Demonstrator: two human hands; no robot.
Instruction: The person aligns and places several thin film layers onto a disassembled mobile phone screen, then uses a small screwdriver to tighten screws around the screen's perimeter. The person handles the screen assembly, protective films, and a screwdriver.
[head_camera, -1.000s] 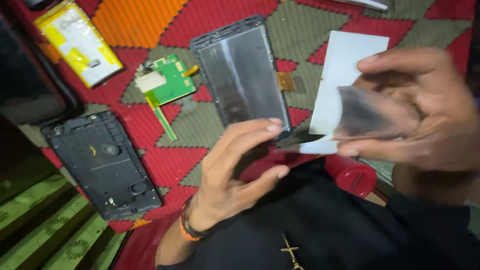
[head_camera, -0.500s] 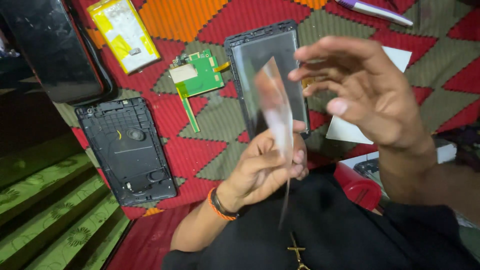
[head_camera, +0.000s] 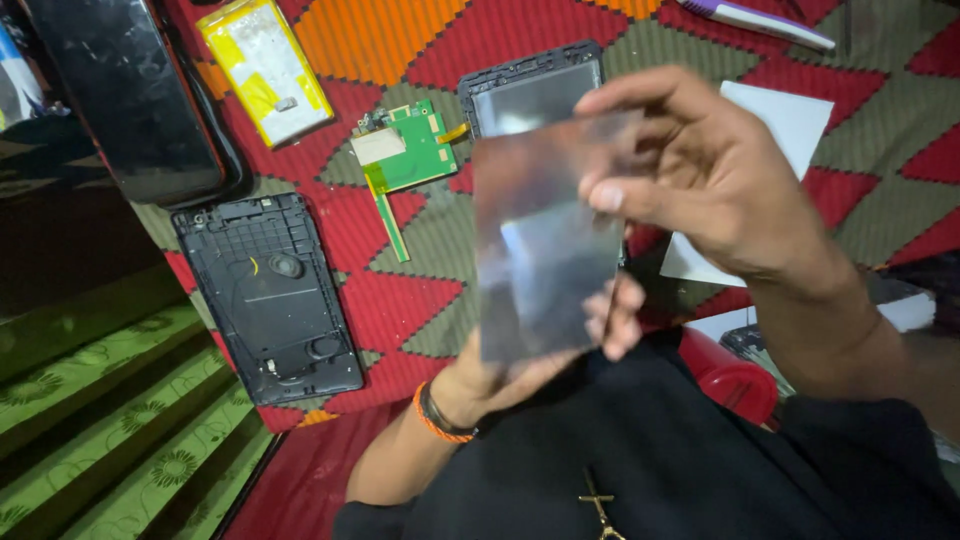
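Reflective sheet: thin, glossy, rectangular film, held upright in the air above the patterned cloth, in front of the person's chest.
Left hand: supports the sheet from below and behind; fingertips show past its lower right edge; grip pinching the lower part.
Right hand: thumb and fingers pinch the sheet's upper right edge.
Handling: judged very light, flexible, easily creased, smeared or scratched; best taken by the edges or corners, face untouched.
Surroundings: display frame behind the sheet, green circuit board, yellow battery, black back housing, white card.
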